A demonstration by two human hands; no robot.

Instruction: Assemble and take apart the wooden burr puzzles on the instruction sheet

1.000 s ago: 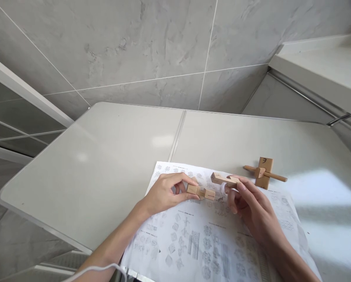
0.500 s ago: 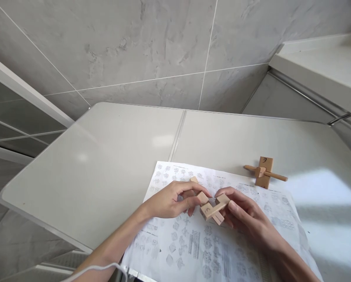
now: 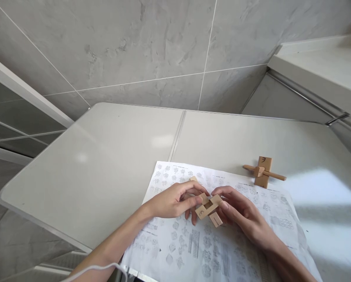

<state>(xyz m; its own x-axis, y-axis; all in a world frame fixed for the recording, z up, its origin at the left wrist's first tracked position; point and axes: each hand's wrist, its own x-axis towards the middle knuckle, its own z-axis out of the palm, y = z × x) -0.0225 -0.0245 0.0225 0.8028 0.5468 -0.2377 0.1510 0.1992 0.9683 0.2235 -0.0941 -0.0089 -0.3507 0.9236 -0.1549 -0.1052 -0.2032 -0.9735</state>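
Grey marble-look tiled wall, pale two-panel table, white ledge at right, sunlight patch

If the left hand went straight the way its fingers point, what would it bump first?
Likely the crossed wooden blocks, which the left hand touches; the right hand sits just beyond.

Low in the middle of the picture, the left hand and the right hand meet on two crossed wooden blocks. Fingers from both sides pinch them. The blocks sit just above a big paper sheet full of small drawings. On the grey table, to the right, lies another wooden puzzle (with a thin stick through it).
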